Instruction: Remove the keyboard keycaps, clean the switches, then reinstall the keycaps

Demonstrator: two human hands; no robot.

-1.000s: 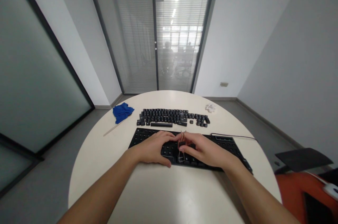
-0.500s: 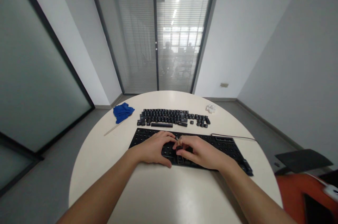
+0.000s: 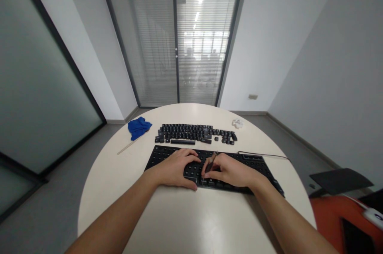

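A black keyboard (image 3: 155,156) lies on the table, most of its keycaps off and bare key positions showing. My left hand (image 3: 176,168) rests on its left-middle part, thumb and fingers spread, holding nothing. In my right hand (image 3: 229,170) is a slim dark keycap puller (image 3: 210,163), gripped like a pen and slanting down to the lower middle of the keyboard. Whether its tip grips a key is too small to tell. Behind the keyboard, the loose black keycaps (image 3: 187,131) lie in rows, with the long space bar (image 3: 182,142) in front.
A blue cloth (image 3: 139,127) and a thin stick (image 3: 131,145) lie at the table's left. Crumpled white tissue (image 3: 238,123) sits at the back right. The keyboard cable (image 3: 265,153) runs off the right edge. An orange chair (image 3: 335,218) stands right of the round table (image 3: 167,222).
My right hand has turned the keycap puller, which now stands up slanted between the fingers with its upper end showing. My left hand stays almost in place.
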